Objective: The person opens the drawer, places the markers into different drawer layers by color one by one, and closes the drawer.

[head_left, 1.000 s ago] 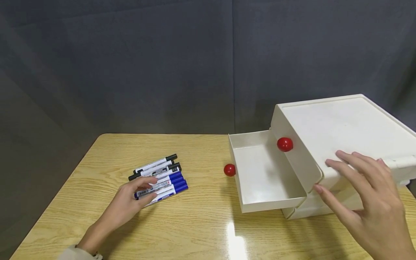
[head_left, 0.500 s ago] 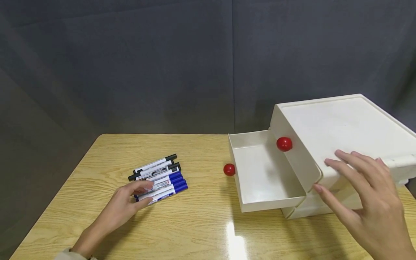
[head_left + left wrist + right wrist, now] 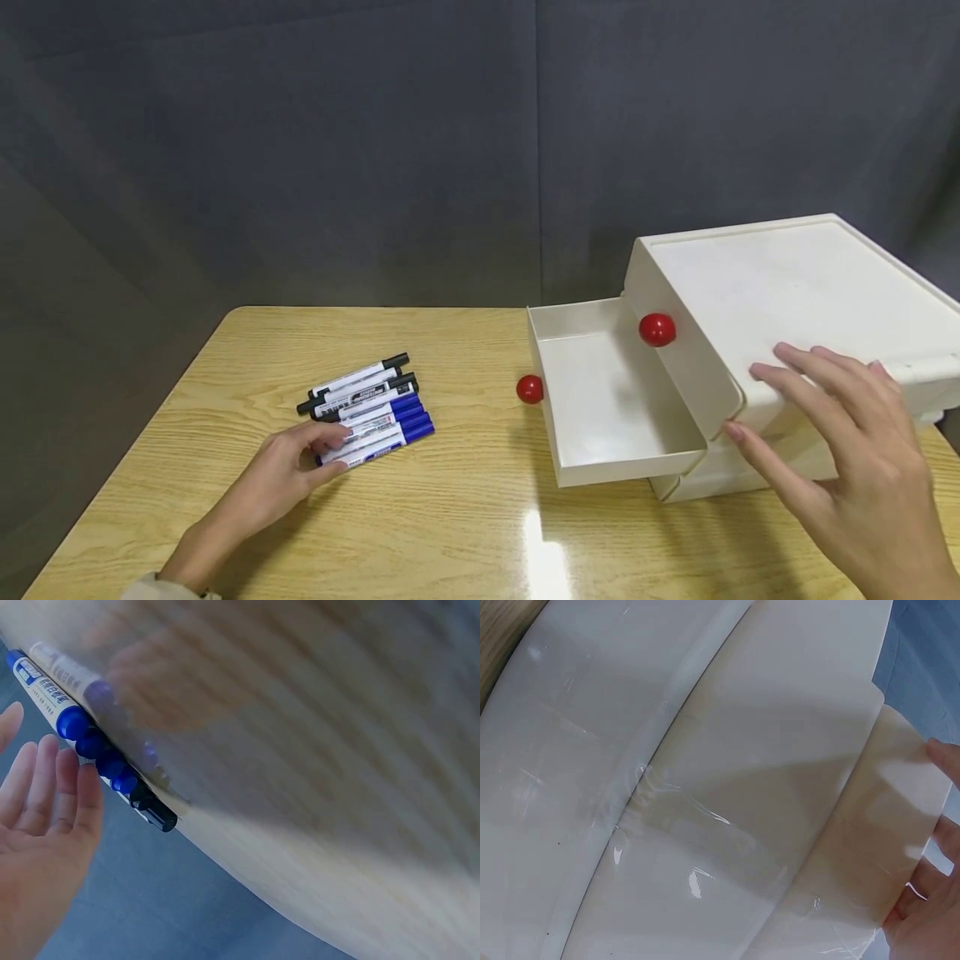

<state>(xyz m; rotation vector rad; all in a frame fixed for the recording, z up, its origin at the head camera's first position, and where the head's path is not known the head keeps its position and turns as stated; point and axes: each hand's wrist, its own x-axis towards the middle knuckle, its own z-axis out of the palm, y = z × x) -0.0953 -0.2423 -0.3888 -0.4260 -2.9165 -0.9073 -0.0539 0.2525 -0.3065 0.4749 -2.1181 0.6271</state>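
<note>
Several whiteboard markers lie side by side on the wooden table. The black-capped markers [image 3: 367, 392] are at the back and the blue-capped markers [image 3: 386, 440] at the front. My left hand [image 3: 281, 471] is at the near left ends of the blue-capped ones, its thumb apart from the fingers. In the left wrist view, the fingers [image 3: 45, 784] are extended beside the row of markers, not wrapped round any. On the right, my right hand [image 3: 862, 454] rests on the top edge of a white drawer cabinet [image 3: 810, 283], fingers spread on top and thumb against the side.
The cabinet's lower drawer [image 3: 611, 400] is pulled out to the left and holds nothing visible. A red ball knob [image 3: 529, 389] is on its front; another red knob [image 3: 657, 330] marks the closed upper drawer. A dark curtain [image 3: 375, 167] hangs behind the table [image 3: 450, 517].
My left hand has drawn back slightly to the left and towards me along the markers, and its fingers sit lower. The right hand and the drawer stay put.
</note>
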